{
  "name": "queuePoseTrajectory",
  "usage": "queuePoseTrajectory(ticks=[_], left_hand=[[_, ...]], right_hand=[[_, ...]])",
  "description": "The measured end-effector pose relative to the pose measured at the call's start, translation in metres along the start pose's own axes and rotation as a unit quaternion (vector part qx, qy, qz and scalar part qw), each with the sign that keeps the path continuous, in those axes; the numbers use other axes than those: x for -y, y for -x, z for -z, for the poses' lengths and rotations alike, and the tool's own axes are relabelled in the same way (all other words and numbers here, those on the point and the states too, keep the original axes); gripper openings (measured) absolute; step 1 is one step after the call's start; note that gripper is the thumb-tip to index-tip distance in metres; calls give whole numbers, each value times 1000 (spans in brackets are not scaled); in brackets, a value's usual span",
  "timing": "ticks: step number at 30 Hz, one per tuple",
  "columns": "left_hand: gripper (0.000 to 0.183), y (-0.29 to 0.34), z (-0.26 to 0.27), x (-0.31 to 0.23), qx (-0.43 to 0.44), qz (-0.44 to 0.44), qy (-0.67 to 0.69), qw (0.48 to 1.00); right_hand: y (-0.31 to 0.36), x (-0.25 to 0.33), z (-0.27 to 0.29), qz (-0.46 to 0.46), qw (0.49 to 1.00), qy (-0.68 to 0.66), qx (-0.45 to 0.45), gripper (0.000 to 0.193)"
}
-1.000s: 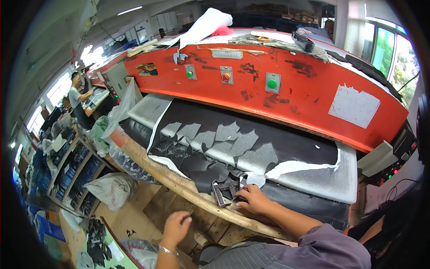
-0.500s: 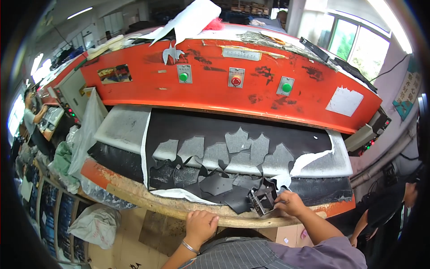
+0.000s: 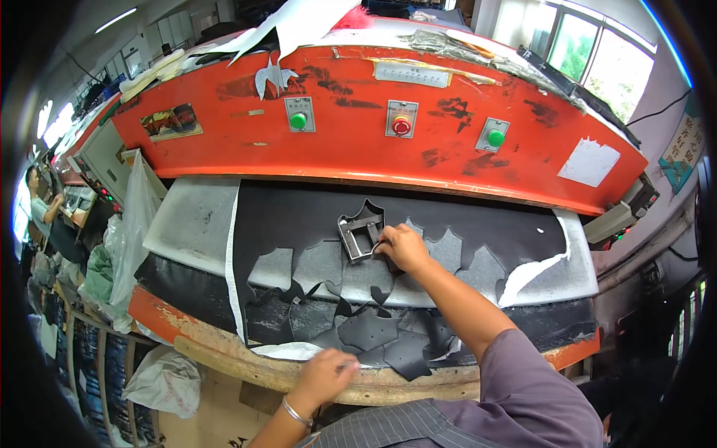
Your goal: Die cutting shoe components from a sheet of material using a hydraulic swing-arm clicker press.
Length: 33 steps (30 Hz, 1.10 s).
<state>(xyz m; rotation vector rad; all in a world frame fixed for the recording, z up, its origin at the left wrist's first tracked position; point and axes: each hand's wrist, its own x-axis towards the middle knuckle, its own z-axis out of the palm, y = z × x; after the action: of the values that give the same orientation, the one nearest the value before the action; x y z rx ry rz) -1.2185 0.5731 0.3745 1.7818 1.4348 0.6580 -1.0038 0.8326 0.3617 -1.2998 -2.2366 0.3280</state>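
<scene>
My right hand (image 3: 404, 248) is closed on one side of a metal cutting die (image 3: 362, 233), an open frame with a pointed top edge and cross-bars. The die is over the black sheet material (image 3: 299, 209), just above a row of cut-out gaps where the grey board (image 3: 321, 266) shows. Whether it touches the sheet I cannot tell. Slightly blurred, my left hand (image 3: 323, 377) is at the wooden front rail (image 3: 246, 369), its fingers loosely bent and nothing visible in them. Several black cut pieces (image 3: 367, 331) with small holes lie between the sheet and the rail.
Behind the sheet is a red press beam (image 3: 336, 160) with two green buttons (image 3: 299, 121) and a red one (image 3: 402, 125). White strips (image 3: 534, 276) edge the sheet. At left are a pale sack (image 3: 166, 379) and another person (image 3: 51, 213) farther off.
My right hand has carried the die from the front rail up and left over the black sheet. My left hand has shifted slightly, its fingers no longer folded over the rail.
</scene>
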Motion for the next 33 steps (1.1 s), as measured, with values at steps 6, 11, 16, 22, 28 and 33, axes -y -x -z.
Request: queuePoseTrajectory(ticks=[6,11,16,22,28,33], left_hand=[[42,-109,36,14,-179,8,20,984],[66,-191,32,52,-170,32,3,985],[72,-212,22,57,-163,-25,-42,985],[75,-226,34,64,-171,-39,-69,982],[73,-232,41,62,-147,-50,-65,986],[72,-232,48,64,-122,-59,-106,985]], right_hand=[[-9,2,-22,-29,998,18,-45,27],[5,23,-46,-86,984,-34,-151,54],[11,21,-49,-124,983,-2,-136,77],[2,26,-42,-131,983,-30,-129,80],[-3,28,-35,-128,984,20,-127,68],[-2,26,-42,-66,984,50,-157,53]])
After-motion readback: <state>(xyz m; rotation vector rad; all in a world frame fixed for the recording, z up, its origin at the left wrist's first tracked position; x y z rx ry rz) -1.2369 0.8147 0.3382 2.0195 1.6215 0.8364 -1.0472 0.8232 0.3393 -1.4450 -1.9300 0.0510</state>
